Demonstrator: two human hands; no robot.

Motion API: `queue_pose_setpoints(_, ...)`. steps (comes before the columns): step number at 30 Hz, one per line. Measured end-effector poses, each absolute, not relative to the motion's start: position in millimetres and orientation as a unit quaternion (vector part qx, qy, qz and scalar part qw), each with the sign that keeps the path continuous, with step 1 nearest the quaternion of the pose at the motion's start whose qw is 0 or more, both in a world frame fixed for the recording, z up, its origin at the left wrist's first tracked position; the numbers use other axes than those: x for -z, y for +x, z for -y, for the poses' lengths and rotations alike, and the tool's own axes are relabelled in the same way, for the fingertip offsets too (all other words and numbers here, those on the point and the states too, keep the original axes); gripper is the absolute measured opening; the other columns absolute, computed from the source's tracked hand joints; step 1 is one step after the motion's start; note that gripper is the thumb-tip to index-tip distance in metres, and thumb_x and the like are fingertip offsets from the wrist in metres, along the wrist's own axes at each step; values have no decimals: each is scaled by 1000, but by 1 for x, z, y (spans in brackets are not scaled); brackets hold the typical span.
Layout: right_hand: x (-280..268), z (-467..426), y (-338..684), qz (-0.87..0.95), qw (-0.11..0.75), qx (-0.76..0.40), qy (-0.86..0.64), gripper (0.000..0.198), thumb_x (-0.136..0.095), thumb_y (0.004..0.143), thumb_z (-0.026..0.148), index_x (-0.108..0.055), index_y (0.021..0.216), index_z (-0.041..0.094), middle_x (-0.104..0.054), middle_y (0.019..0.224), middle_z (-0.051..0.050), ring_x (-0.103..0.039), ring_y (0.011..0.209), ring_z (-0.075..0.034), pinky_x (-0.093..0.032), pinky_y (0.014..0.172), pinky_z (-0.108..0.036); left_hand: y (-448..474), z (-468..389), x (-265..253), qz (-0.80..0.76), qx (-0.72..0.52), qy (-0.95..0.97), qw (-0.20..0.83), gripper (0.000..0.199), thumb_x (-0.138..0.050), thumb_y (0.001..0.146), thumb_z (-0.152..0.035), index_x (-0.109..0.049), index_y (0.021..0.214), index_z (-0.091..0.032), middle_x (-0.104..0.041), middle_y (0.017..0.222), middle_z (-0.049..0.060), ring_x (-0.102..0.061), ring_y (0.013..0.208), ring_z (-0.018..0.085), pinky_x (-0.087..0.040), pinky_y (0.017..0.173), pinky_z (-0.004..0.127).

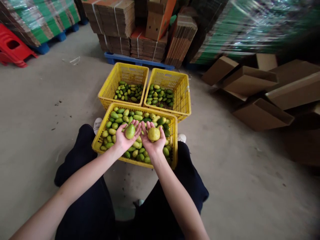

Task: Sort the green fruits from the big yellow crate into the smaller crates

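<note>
My left hand [122, 141] is turned palm up, holding a smooth green lemon [130, 131] on its slightly curled fingers. Beside it, my right hand [154, 147] cups a rounder, lumpy yellow lemon [153, 134], also palm up. Both hands are over the near yellow crate [100, 154], with their inner fingertips close together. Many green and yellowish lemons [138, 117] fill this crate; some are hidden under my hands and wrists.
Behind stand two more yellow crates, left [106, 91] and right [184, 100], partly filled with lemons. Bundled flat cartons [120, 20] rest on a blue pallet [140, 62]. Open cardboard boxes [250, 81] lie at right, and a red plastic stool [15, 50] at left.
</note>
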State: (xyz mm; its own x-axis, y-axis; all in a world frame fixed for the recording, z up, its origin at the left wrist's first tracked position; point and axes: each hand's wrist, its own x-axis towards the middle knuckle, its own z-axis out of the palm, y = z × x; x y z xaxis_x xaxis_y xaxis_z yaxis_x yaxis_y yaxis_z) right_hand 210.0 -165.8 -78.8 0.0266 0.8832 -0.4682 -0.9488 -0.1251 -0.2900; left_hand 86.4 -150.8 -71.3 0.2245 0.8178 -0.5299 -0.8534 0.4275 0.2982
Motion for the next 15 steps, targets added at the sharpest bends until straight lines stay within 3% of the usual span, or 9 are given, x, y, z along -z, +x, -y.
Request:
queue_pose_setpoints(4,75,162,217,-68,667,-687,-280,17,-58,80,35,-64,85,21,-75,88,-5,-70,103,-24,-58,90,-39,78,134,73,-319,-528,-2,787,32,-48,84,-23,-62,112,-15,-72,101,12,-69,106,27,-59,87,41)
queue_pose_setpoints(7,72,155,226,-132,661,-679,-291,15,-56,82,26,-62,93,19,-72,80,-5,-72,91,-20,-61,73,-29,82,126,82,-409,-487,60,770,27,-46,84,-18,-59,108,-16,-69,89,8,-72,93,22,-61,79,34)
queue_pose_setpoints(10,68,149,236,-183,654,-671,-298,16,-51,83,22,-60,96,19,-69,74,-4,-68,71,-16,-57,55,-23,93,149,98,-526,-282,228,769,23,-48,81,-13,-59,98,-22,-67,77,1,-72,74,15,-61,69,28)
queue_pose_setpoints(13,68,148,244,-179,661,-668,-291,14,-47,86,23,-58,94,20,-65,70,-3,-61,59,-14,-53,47,-22,98,200,114,-513,-106,312,793,19,-64,69,-9,-65,82,-23,-66,67,0,-70,58,21,-61,57,38)
queue_pose_setpoints(15,72,150,248,-154,667,-672,-282,12,-47,86,23,-57,92,21,-64,69,-2,-60,56,-14,-51,45,-22,92,231,122,-472,78,400,782,13,-69,71,-15,-67,80,-23,-63,64,-2,-72,57,26,-60,54,44)
